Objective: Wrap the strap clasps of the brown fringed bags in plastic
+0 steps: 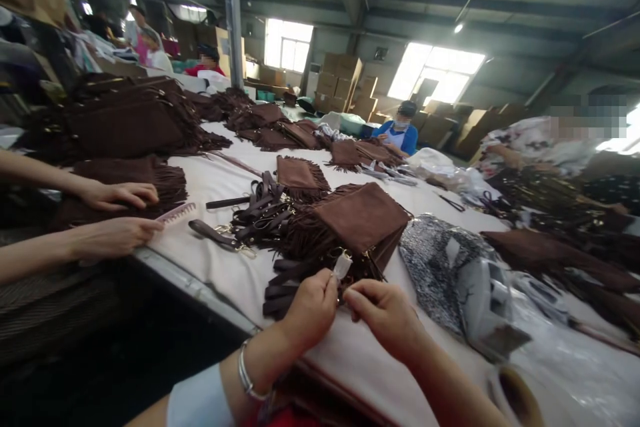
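My left hand [313, 303], with a silver bangle at the wrist, is closed in a pinch at the base of a small white tag [343, 265]. A gold-coloured metal fitting shows at the tag's top. Close beside it, my right hand [383, 313] has its thumb and forefinger pressed together; what lies between them is too small to make out. Just beyond both hands is a stack of brown fringed suede bags [363, 217]. Dark straps [283, 288] lie left of my left hand, and a heap of wrist straps [263, 210] with gold clips sits farther back.
At left, a co-worker's hands [115, 217] hold a pink comb [177, 213] by a fringed bag. A grey patterned bundle [435, 273], clear plastic [575, 360] and a cardboard roll [517, 397] lie at right. Bags are piled [120, 117] at back left. Other people sit around the table.
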